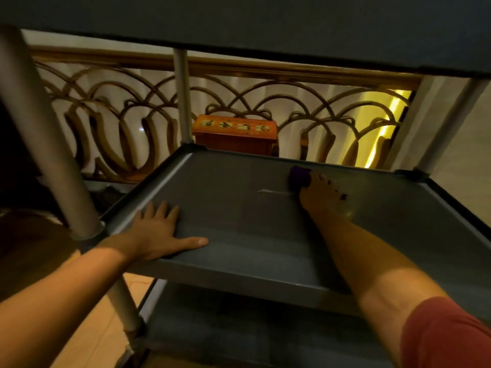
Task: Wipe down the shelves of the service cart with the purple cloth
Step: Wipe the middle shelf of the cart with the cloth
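Head camera is looking down into the middle shelf [239, 221] of a grey cart, and it's pretty dim in there. The left hand [159, 229] lies flat and spread on the near left corner of that shelf, palm down, thumb stretched along the front lip, not gripping anything. The right hand [318, 195] reaches way further in, toward the back edge, with the purple cloth [299, 177] bunched up under its fingertips and pressed onto the shelf surface. Only a small wad of the cloth pokes out past the fingers, just short of the back rim. There's a thin pale streak [276, 192] on the shelf right beside the cloth, on its left. The right arm has a reddish sleeve [446, 338] at the bottom corner of the view.

The top shelf [265, 19] hangs overhead as a dark slab, and a bottom shelf [239, 328] shows below. Grey posts [183, 96] hold the corners. Behind the cart there's a curly metal railing [111, 112] and an orange box [235, 134] sitting just past the back left post.
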Tool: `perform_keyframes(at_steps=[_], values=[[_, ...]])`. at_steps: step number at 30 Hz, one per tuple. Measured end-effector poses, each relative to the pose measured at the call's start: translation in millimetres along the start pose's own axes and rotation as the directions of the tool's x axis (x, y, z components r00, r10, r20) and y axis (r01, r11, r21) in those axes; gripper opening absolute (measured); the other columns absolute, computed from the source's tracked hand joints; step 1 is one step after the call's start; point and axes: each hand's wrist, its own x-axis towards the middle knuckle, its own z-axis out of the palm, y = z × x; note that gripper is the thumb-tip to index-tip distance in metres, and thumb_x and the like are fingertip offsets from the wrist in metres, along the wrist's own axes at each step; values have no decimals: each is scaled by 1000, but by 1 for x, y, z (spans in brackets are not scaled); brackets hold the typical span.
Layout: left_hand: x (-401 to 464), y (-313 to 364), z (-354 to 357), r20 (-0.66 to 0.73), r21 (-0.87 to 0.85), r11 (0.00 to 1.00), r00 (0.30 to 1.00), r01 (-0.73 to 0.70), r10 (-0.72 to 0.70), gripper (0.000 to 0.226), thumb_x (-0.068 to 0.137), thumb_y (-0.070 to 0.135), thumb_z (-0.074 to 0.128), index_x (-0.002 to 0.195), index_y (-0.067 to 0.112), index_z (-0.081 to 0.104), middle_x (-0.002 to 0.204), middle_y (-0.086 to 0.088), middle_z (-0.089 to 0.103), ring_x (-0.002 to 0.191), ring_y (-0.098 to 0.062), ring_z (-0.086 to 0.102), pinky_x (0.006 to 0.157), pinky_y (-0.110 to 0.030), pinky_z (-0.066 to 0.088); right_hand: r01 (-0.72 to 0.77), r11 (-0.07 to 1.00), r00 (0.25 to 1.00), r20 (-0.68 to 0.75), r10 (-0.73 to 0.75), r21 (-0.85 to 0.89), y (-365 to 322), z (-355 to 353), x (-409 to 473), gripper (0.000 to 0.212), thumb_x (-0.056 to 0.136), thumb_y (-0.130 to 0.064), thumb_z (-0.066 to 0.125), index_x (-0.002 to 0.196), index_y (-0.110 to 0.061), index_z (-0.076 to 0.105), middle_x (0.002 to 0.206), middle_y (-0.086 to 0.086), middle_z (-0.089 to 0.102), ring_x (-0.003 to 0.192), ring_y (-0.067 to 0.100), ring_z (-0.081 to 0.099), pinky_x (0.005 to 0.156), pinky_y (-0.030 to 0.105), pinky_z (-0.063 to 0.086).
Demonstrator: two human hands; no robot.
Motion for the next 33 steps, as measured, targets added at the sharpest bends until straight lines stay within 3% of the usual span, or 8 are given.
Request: perform_keyframes(at_steps=[5,9,12,14,19,23,29,33], values=[[6,1,2,9,-30,1000,1000,1,0,141,50,108,20,162,24,0,170,-10,-2,154,-37,-5,124,-57,2,-6,988,997,72,-5,154,-58,25,-4,50,101,-13,54,150,-9,45,152,19,49,144,42,40,120,53,34],[0,0,1,-41,-59,998,999,-22,19,132,59,104,31,161,23,10,168,-11,8,153,-37,5,123,-55,9,225,934,943,180,-281,279,-144,42,-53,43,99,-11,48,142,-11,57,143,18,60,132,39,55,109,50,47],[-14,-1,-2,-222,-96,995,975,-22,0,114,72,93,43,156,18,27,163,-15,25,147,-36,26,119,-53,26,334,881,862,269,-429,335,-177,37,-84,51,97,-10,53,147,-15,51,150,14,55,137,36,51,114,48,44],[-27,-7,0,-343,-55,998,939,10,-28,102,79,86,42,155,19,28,165,-15,22,149,-36,25,119,-54,28,376,876,817,338,-468,303,-167,21,-74,47,97,-19,55,144,-18,53,143,13,60,128,34,58,109,48,48],[-59,-23,17,-144,-88,993,986,77,-89,119,67,96,7,161,23,12,170,-5,2,156,-26,-2,123,-43,5,328,938,908,238,-346,112,-131,16,-53,56,96,-27,57,151,-21,45,148,13,53,135,37,50,115,54,41],[-58,-21,16,-176,-112,992,981,64,-83,122,63,97,1,161,24,2,170,-2,-5,156,-25,-9,123,-42,-1,333,866,876,218,-431,374,-165,30,-73,37,97,-11,51,132,-8,62,137,18,62,126,39,57,103,43,48],[-55,-27,23,-272,-176,984,959,33,-81,128,60,102,3,159,22,-11,170,0,-8,156,-21,-7,122,-39,1,411,722,693,323,-644,556,-176,8,-130,42,94,-12,57,133,-26,62,148,6,57,131,29,55,102,32,42],[-55,-27,21,-258,-228,973,961,37,-97,130,58,103,5,159,24,-10,170,0,-6,156,-21,-6,123,-43,5,548,666,598,319,-735,506,-146,-12,-164,50,90,-10,65,135,-32,60,149,5,54,134,26,52,107,32,40]])
